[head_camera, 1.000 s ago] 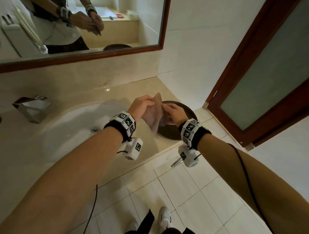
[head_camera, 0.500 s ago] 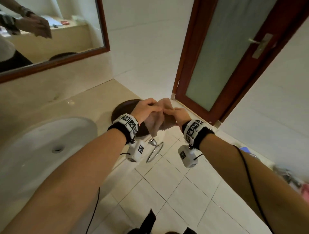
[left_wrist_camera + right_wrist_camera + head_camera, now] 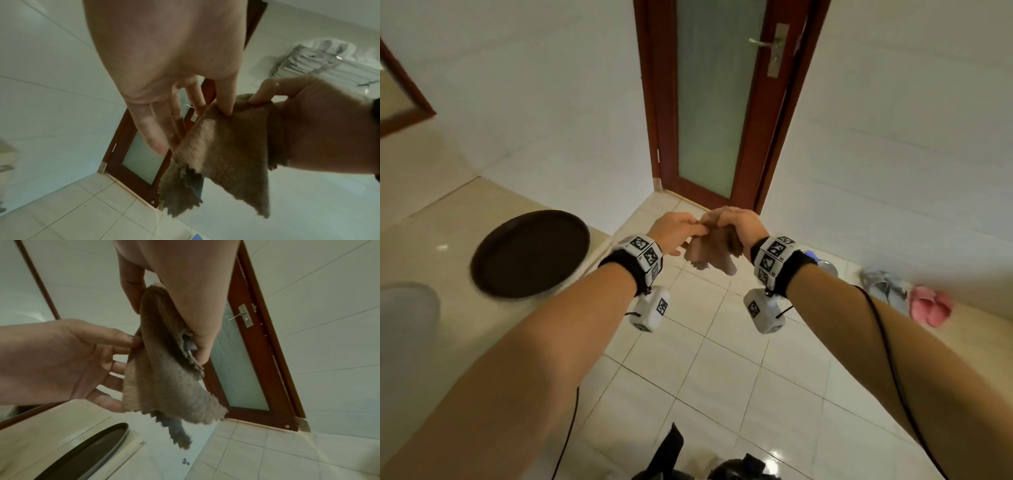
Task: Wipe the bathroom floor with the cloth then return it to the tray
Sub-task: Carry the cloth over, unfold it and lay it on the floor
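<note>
L hand (image 3: 677, 229) + R hand (image 3: 736, 224) both pinching cloth (image 3: 709, 255), midair over floor (image 3: 722, 359) | tray (image 3: 530, 253) left on counter | risk: thin top-edge pinch, cloth cld slip/drop b4 wipe

You get soft, even, rather dim light with a warm-green cast. A small glare spot sits on the glossy pale floor tiles (image 3: 774, 455). The round dark brown tray (image 3: 530, 253) smears with motion blur. Your wide lens bends the red-brown wooden door frame (image 3: 650, 102). Both wrist views look grainy, with the nearest skin out of focus.
</note>
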`<state>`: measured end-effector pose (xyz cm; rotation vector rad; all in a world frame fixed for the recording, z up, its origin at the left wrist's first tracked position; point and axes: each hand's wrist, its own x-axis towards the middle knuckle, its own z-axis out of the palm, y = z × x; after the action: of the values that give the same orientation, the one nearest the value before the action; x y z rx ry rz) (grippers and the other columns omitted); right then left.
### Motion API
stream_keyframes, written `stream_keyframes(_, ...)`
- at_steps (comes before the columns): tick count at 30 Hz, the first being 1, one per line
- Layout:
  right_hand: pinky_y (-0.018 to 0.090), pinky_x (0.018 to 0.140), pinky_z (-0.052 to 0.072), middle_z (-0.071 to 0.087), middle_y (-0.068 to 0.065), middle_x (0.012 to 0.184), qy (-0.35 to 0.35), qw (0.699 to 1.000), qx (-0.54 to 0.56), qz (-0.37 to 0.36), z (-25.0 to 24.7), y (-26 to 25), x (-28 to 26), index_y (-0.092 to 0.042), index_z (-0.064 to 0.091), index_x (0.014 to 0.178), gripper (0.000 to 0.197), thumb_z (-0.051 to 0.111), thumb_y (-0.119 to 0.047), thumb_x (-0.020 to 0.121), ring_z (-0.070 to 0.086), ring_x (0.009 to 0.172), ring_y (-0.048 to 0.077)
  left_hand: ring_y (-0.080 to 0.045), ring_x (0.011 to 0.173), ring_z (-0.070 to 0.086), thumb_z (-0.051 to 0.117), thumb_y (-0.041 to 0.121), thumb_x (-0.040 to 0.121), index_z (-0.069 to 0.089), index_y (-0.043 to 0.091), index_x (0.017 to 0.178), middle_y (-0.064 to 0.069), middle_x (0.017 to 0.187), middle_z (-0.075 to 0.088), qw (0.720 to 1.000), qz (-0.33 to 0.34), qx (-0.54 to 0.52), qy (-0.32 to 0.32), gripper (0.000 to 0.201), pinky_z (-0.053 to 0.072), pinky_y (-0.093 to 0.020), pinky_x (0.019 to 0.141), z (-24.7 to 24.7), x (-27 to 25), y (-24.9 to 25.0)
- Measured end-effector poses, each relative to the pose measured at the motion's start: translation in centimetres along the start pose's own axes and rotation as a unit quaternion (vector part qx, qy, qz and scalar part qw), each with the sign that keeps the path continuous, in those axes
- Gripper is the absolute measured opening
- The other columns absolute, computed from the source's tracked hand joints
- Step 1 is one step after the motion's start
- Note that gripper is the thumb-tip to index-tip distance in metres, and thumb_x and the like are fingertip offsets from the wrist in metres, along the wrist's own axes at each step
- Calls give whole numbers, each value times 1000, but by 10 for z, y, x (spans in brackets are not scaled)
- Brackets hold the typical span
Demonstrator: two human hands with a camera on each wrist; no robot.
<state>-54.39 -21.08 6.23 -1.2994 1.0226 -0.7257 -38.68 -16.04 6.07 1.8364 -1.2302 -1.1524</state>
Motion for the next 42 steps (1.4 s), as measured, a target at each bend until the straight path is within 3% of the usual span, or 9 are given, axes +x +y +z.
stream_keyframes(6, 33, 76, 48, 70, 9, 88, 60, 997, -48, 30, -94, 16, -20, -15, 74, 73, 25, 53, -9, 61, 60, 84, 23, -22, 98, 65, 71, 53, 71, 63, 23, 112, -1, 111, 66, 999, -15, -10, -42, 52, 51, -42, 88, 76, 19, 37)
stream_keyframes(12, 40, 91, 47, 71, 15, 104, 50, 993, -94, 57, -166, 30, -44, -5, 75, 95, 51, 49, -14, 53, 59, 97, 27, -17, 123, 46, 61, 25, 91, 50, 28, 139, -1, 131, 54, 984, 28, 37, -170, 49, 37, -33, 87, 145, 40, 65)
stream_keyframes(15, 47, 87, 51, 69, 18, 103, 79, 990, -77, 90, -192, 40, -53, -3, 73, 97, 52, 52, -15, 51, 61, 96, 30, -12, 116, 44, 56, 16, 95, 58, 18, 134, 2, 126, 55, 970, 44, 67, -230, 39, 30, -27, 89, 177, 47, 74)
stream_keyframes(18, 24, 61, 50, 69, 3, 78, 105, 987, -49, 112, -213, 46, -62, -3, 74, 87, 35, 51, -7, 61, 61, 76, 18, -21, 120, 47, 61, 28, 90, 65, 13, 123, -4, 127, 58, 959, 14, 91, -266, 37, 34, -33, 90, 204, 58, 76)
stream_keyframes(21, 29, 70, 49, 68, 9, 81, 153, 979, -27, 131, -232, 57, -66, -2, 75, 86, 31, 55, -7, 63, 61, 78, 22, -21, 114, 51, 68, 46, 67, 68, 8, 115, -5, 121, 60, 953, 10, 93, -289, 62, 37, -36, 87, 226, 74, 76)
stream_keyframes(24, 20, 52, 43, 58, 11, 73, 203, 968, -38, 146, -250, 63, -66, 10, 65, 82, 17, 58, 0, 71, 53, 65, 22, -20, 93, 50, 71, 31, 82, 69, 2, 95, -6, 94, 60, 950, 38, 89, -298, 32, 37, -28, 74, 248, 92, 78)
stream_keyframes(26, 17, 41, 35, 50, 5, 62, 222, 960, -54, 162, -262, 66, -65, -7, 55, 64, 19, 56, 6, 78, 45, 55, 19, -20, 85, 53, 70, 29, 85, 70, 0, 91, -7, 87, 62, 948, 57, 105, -294, 30, 40, -29, 74, 258, 104, 79)
stream_keyframes(33, 25, 53, 35, 55, -2, 67, 273, 933, -123, 202, -299, 89, -62, -19, 52, 68, 24, 66, -6, 82, 50, 62, 15, -19, 69, 57, 80, 26, 74, 63, 17, 69, -2, 69, 62, 944, 98, 96, -301, 20, 45, -29, 65, 281, 142, 87)
stream_keyframes(42, 25, 58, 43, 61, 0, 70, 299, 917, -148, 218, -343, 112, -80, -15, 65, 76, 10, 72, -14, 81, 54, 64, 13, -13, 84, 58, 67, 36, 85, 69, 1, 97, -7, 92, 66, 936, 90, 89, -330, 36, 46, -25, 71, 336, 151, 101)
